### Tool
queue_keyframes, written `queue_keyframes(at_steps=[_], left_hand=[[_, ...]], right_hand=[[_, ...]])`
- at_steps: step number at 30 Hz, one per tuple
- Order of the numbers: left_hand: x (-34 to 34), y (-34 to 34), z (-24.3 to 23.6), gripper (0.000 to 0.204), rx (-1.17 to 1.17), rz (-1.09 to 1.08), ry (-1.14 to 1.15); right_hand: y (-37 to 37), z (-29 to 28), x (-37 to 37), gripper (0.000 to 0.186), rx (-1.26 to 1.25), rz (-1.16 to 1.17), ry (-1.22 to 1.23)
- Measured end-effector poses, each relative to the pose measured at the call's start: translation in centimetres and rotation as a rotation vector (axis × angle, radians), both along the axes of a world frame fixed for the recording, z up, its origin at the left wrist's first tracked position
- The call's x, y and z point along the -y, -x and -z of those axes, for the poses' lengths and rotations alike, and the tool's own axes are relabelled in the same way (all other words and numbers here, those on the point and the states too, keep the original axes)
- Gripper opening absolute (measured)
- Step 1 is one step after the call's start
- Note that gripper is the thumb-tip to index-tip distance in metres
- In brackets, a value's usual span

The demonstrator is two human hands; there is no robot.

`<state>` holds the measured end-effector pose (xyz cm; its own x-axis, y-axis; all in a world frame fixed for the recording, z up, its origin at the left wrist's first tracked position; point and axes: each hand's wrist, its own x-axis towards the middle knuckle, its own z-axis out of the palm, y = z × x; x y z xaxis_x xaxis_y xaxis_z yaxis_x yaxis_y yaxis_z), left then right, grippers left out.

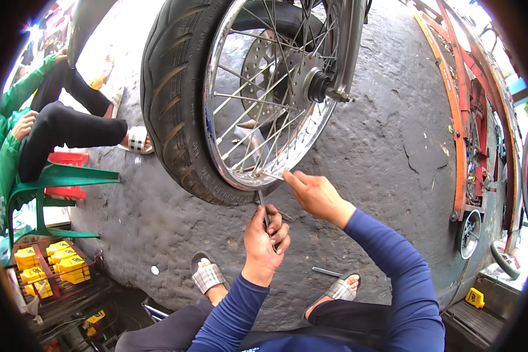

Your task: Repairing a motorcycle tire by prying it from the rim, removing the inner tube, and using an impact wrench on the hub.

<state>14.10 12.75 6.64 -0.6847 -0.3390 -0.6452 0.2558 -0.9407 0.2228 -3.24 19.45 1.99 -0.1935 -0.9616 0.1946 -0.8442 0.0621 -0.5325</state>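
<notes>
Motorcycle wheel (pixel 240 94) raised over concrete floor (pixel 381 135), tyre (pixel 170 100) still mounted on spoked rim (pixel 217 146). Thin metal tool (pixel 263 206) gripped in clenched left hand (pixel 266 239), tip set at rim's lower edge. Right hand (pixel 314 193) pressed on rim just beside tool, fingers extended, nothing grasped. Second metal rod (pixel 327 271) left on floor near sandalled foot (pixel 341 288).

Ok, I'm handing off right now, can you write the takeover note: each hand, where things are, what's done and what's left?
Left hand: closed on a slim metal tool, tip up at the wheel rim.
Right hand: open, fingers pressed on the rim's lower edge, holding nothing.
Motorcycle wheel: upright on the concrete, tyre on the rim.
A loose metal rod lies by the right foot.
Done: tool set at the rim.
Left: cannot tell how far the work at the rim has come.
</notes>
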Motion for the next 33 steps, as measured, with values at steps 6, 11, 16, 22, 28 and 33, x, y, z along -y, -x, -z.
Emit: queue_keyframes(at_steps=[6,11,16,22,28,33], left_hand=[[-0.2,0.3,-0.2,0.028,0.041,0.017,0.017],[0.2,-0.1,-0.2,0.028,0.065,0.033,0.076],[-0.3,0.2,-0.3,0.026,0.000,0.043,0.003],[0.1,0.1,-0.2,0.026,0.007,0.029,0.000],[0.0,0.0,0.3,0.027,-0.022,0.047,0.020],[-0.1,0.2,0.2,0.026,0.010,0.035,0.011]], right_hand=[[-1.8,-9.6,1.4,0.042,0.046,-0.036,-0.383],[-2.0,-6.8,2.2,0.024,-0.018,-0.017,-0.389],[-0.1,-0.9,4.0,0.019,-0.281,0.108,-0.070],[0.0,-3.7,1.9,0.029,-0.161,0.046,-0.054],[-0.9,-8.6,3.3,0.019,0.073,-0.117,-0.271],[-0.5,-8.9,4.8,0.013,-0.013,-0.201,-0.275]])
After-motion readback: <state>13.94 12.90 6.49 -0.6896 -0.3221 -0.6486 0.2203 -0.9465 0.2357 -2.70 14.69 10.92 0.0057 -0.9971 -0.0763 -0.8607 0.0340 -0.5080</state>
